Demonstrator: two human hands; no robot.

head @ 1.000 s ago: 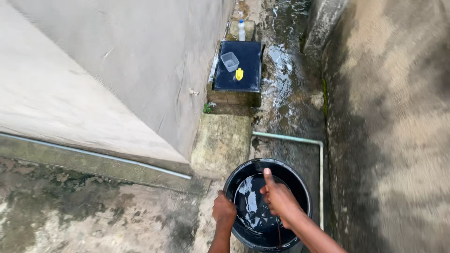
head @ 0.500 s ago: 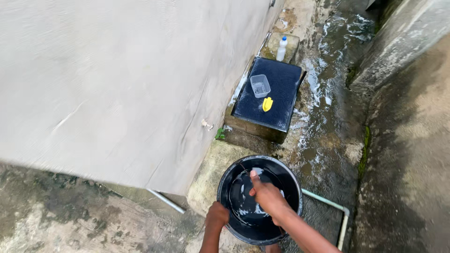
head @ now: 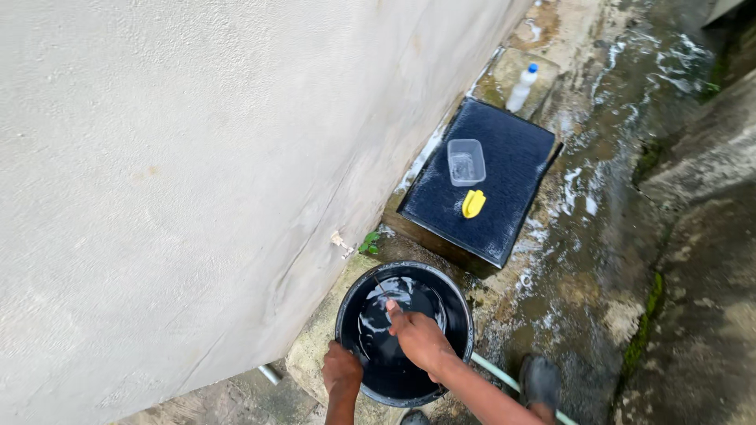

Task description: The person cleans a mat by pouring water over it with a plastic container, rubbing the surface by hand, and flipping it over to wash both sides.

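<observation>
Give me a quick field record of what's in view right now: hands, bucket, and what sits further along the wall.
left hand: gripping the near rim of the black bucket
right hand: over the bucket's inside, above the water
bucket contents: shallow water
black mat: beyond the bucket, by the wall
on mat: clear plastic tub, yellow scoop
past mat: plastic bottle, blue cap
ground: wet concrete

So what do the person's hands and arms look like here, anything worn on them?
Both are bare: the left hand and right hand show no gloves, rings or watch, and the forearms have no sleeves in view. At the bottom edge, dark footwear is visible.
</observation>
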